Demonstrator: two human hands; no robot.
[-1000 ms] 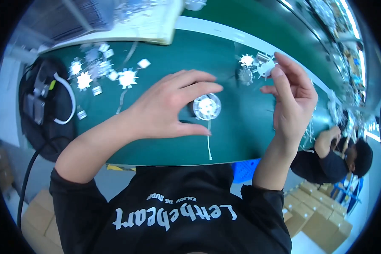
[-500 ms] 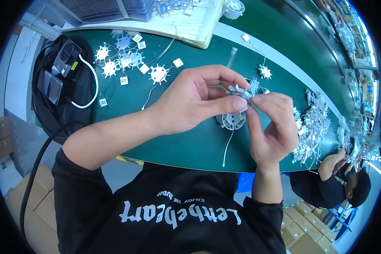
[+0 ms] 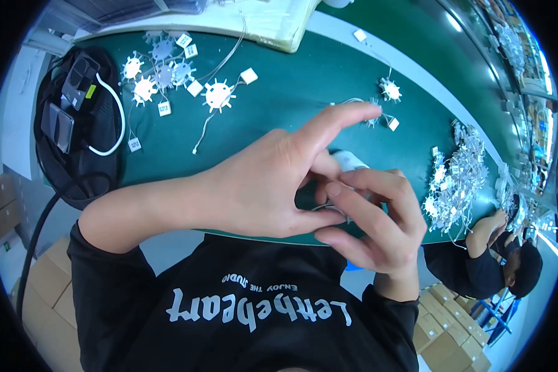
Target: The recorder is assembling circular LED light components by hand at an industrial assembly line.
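Both my hands meet over the near part of the bench. My left hand has its index finger stretched far out, while its thumb and other fingers bend round a thin grey cable. From the other side, the curled fingers of my right hand close on the same cable next to my left thumb. A smooth whitish rounded part shows just behind my fingers; most of it is hidden. Beyond my left index fingertip lies a small spiked disc with a lead and a white square tag.
Several spiked discs with tagged leads lie left on the green bench. A tangled pile of them is at right. A black bag with devices sits far left. A co-worker works at far right.
The spiked disc between my fingers and the housing below it have gone from sight behind my hands. My hands have come lower, and my left index finger has stretched out.
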